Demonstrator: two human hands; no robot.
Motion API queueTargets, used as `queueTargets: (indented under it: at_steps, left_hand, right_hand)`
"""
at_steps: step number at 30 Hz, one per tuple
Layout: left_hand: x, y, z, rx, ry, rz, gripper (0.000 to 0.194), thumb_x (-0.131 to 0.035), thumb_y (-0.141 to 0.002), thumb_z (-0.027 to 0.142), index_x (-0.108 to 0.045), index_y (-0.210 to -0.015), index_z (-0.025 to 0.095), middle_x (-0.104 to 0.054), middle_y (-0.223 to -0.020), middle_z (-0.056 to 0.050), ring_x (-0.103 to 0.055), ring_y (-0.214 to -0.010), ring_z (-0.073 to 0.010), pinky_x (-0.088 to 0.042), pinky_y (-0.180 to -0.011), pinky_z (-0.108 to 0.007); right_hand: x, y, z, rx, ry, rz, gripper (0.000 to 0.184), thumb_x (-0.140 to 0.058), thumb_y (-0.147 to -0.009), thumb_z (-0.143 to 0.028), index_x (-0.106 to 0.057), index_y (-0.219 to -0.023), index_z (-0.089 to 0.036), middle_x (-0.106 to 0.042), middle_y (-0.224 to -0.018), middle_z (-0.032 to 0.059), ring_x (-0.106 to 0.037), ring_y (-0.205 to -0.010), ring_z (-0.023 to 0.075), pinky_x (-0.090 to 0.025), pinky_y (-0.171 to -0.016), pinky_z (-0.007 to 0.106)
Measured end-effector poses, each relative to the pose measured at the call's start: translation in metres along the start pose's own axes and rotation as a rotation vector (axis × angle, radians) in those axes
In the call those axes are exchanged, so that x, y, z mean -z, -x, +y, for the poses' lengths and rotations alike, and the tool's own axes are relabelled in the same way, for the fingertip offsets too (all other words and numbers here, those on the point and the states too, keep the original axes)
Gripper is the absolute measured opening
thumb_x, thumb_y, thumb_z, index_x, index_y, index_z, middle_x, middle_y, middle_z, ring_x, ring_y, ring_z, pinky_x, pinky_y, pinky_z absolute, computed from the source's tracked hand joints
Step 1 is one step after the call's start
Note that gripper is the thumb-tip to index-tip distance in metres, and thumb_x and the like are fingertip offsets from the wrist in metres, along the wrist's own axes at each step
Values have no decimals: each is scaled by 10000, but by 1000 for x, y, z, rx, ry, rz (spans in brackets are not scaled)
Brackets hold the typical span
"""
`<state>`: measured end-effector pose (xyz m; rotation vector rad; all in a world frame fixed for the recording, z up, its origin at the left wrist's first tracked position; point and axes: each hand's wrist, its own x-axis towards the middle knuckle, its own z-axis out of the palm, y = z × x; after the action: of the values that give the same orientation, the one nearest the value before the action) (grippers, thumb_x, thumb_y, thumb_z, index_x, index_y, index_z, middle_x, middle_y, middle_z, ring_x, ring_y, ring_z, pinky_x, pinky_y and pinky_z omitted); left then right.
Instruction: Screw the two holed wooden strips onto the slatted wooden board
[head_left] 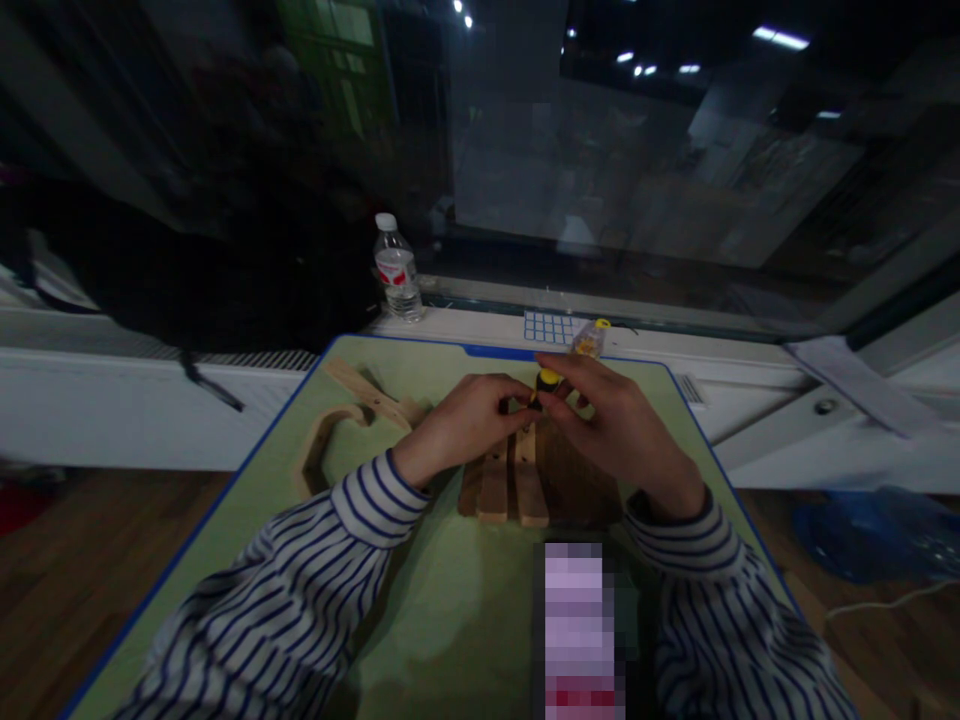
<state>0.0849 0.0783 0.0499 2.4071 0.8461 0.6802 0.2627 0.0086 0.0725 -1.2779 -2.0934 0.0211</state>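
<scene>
My right hand point(611, 425) is closed around a short yellow and black screwdriver point(550, 380), held upright over the wood. At its lower end, the fingertips of my left hand point(469, 420) are pinched together; what lies between them is too small and dark to make out. Beneath both hands is a dark brown wooden board point(577, 480). Two lighter wooden strips, a left strip point(493, 490) and a right strip point(531, 490), lie side by side on it, with small dark holes showing. The screwdriver's tip is hidden by my fingers.
A curved wooden piece point(319, 445) and a straight wooden piece point(367, 390) lie at the left of the green table point(420, 620). A small bag point(589, 340) stands at the back edge. A water bottle point(397, 270) is on the sill, beside a black bag point(285, 270).
</scene>
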Motion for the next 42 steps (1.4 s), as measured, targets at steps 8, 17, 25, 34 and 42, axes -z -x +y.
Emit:
queueTargets:
  at_steps: [8, 17, 25, 34, 42]
  left_hand:
    - [1, 1, 3, -22, -20, -18, 152, -585, -840, 213, -707, -895, 140, -688, -766, -30, -587, -650, -132, -397, -599, -221]
    - [1, 0, 3, 12, -23, 5, 187, -628, -829, 287, -709, -947, 166, -709, -827, -27, -615, -720, -154, -414, -628, -231]
    - [0, 0, 2, 47, -29, 16, 204, -653, -815, 343, -714, -930, 186, -719, -851, -28, -630, -747, -165, -423, -638, -238]
    - [2, 0, 6, 28, -26, 6, 137, -620, -834, 243, -720, -885, 165, -719, -814, -27, -619, -697, -146, -415, -624, -227]
    - [2, 0, 4, 20, -16, -22, 171, -590, -842, 227, -725, -932, 171, -720, -829, -28, -627, -714, -150, -420, -630, -223]
  right_hand:
    - [1, -2, 0, 43, 4, -8, 332, -471, -924, -205, -560, -1241, -159, -659, -1194, 105, -614, -1103, 216, -510, -952, 398]
    - [1, -2, 1, 38, 3, 4, 311, -487, -927, -232, -564, -1225, -184, -668, -1151, 98, -635, -1047, 220, -543, -879, 401]
    - [-1, -2, 2, 15, 25, 33, 293, -521, -922, -300, -576, -1183, -179, -674, -1054, 97, -658, -937, 220, -568, -764, 381]
    - [1, -2, -2, 21, 3, -5, 379, -500, -917, -250, -502, -1295, -214, -640, -1203, 106, -622, -1083, 237, -538, -894, 442]
    - [0, -2, 0, 26, 14, -25, 333, -464, -930, -222, -546, -1250, -183, -652, -1194, 103, -618, -1093, 228, -523, -921, 413]
